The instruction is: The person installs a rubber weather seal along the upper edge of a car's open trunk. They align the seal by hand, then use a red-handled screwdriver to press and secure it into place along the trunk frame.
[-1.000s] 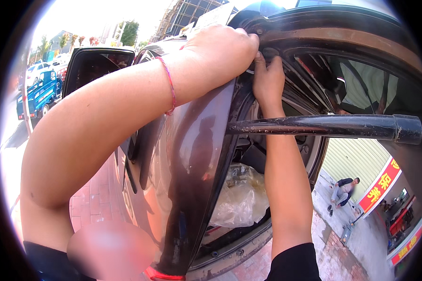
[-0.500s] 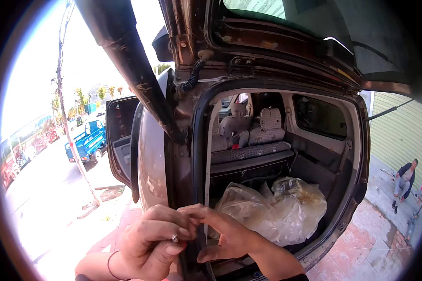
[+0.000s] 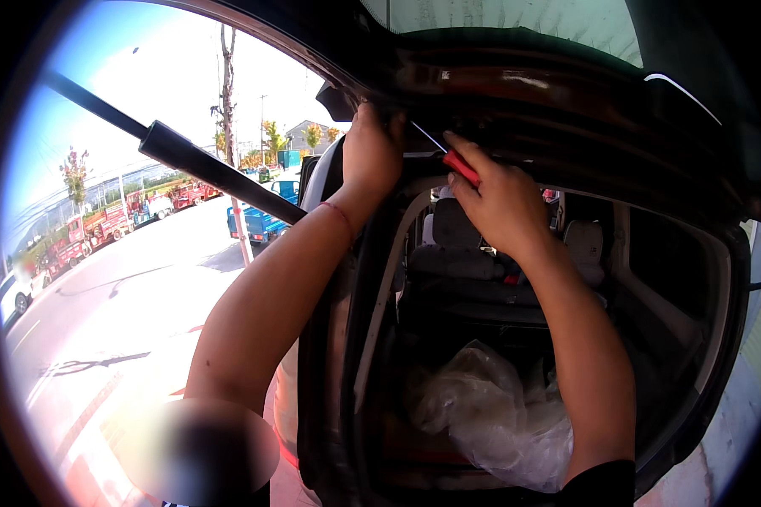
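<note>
My left hand is raised to the underside of the open tailgate near its left hinge area, fingers curled on something I cannot make out in shadow. Just right of it, my right hand grips a red-handled screwdriver, index finger along the handle, its thin shaft angled up-left into the tailgate's edge beside my left hand. A black gas strut slopes down toward the left of the opening. Below my hands is the rear door frame of the dark vehicle.
Crumpled clear plastic lies in the cargo area beneath my right arm, behind seats. To the left are a sunlit road, a tree trunk, a blue cargo trike, red vehicles and a white car.
Half a second ago both hands were low before the opening, together at a small piece; now both are up at the tailgate, and the screwdriver is visible in my right hand. The view has shifted.
</note>
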Demonstrator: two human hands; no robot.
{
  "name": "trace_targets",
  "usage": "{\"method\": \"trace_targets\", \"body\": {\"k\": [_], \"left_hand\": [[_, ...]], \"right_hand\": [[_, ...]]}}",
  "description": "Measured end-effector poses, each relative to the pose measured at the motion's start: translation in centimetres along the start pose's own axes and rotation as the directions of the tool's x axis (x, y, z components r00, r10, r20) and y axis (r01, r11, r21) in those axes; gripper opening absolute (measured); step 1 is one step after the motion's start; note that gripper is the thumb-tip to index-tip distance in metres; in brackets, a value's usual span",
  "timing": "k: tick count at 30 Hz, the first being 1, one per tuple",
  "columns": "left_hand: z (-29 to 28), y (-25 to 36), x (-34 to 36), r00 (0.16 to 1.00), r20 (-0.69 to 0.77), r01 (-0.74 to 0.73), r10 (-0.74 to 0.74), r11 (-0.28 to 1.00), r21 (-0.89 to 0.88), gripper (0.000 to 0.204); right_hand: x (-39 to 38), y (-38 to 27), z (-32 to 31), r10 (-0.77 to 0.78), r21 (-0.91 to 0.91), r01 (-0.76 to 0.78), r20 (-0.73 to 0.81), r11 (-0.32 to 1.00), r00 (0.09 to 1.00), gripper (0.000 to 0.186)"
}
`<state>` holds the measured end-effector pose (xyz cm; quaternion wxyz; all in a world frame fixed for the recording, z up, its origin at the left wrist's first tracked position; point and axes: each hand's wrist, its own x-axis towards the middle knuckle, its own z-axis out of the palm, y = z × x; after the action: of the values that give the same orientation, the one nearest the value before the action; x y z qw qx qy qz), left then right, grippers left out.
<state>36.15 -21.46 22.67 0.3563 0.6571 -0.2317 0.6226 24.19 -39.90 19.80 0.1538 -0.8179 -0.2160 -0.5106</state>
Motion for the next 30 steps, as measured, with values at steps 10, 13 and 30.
{"method": "trace_targets", "body": {"k": [10, 13, 30], "left_hand": [[2.2, -0.8, -1.1, 0.979, -0.184, 0.069, -0.085, 0.993, -0.094, 0.030], [2.4, -0.3, -0.7, 0.985, -0.128, 0.100, -0.115, 0.988, -0.116, 0.029], [1.8, -0.3, -1.0, 0.987, -0.128, 0.088, -0.101, 0.991, -0.102, 0.026]], "right_hand": [[3.5, 1.3, 2.0, -0.141, 0.103, 0.146, -0.048, 0.984, 0.989, 0.041], [4.5, -1.4, 3.4, -0.011, -0.054, 0.009, -0.053, 0.998, 0.999, 0.041], [-2.6, -1.4, 3.5, 0.166, 0.156, -0.160, -0.025, 0.975, 0.986, 0.043]]}}
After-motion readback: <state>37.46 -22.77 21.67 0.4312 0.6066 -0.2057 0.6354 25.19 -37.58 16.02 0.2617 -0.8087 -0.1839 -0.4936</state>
